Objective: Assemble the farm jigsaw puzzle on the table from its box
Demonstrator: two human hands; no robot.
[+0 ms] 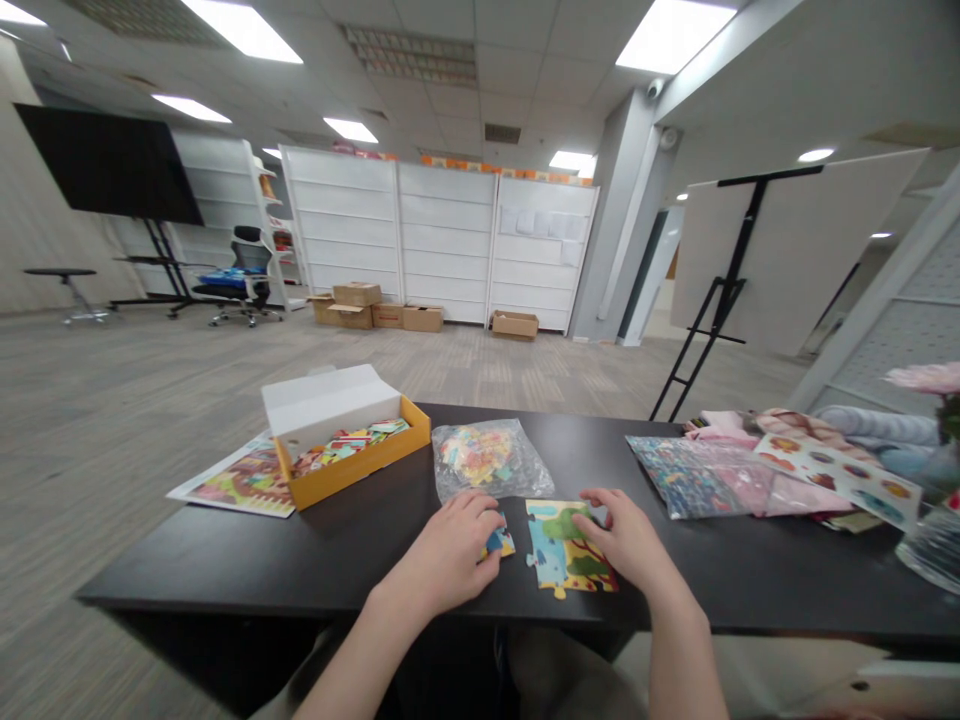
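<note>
Lying flat on the black table (352, 565), a joined jigsaw section (559, 555) was placed near the front edge, presumably for easy reach. Its upper right was met by the right hand (621, 535): thumb laid over the printed tree, forefinger parted from it, nothing seen gripped; perhaps the section was being steadied. Just left, a smaller jigsaw part (504, 541) was mostly covered by the left hand (459, 545), fingers loosely bent; whether it was pinched or merely pressed down could not be told. Beyond the hands, loose pieces (476, 455) were contained in a clear plastic bag (534, 472), likely to prevent scattering. More were held in a yellow box (360, 473), its lid (330, 405) raised, leaving the contents exposed. A printed sheet (244, 483) was partly overlapped by the box.
</note>
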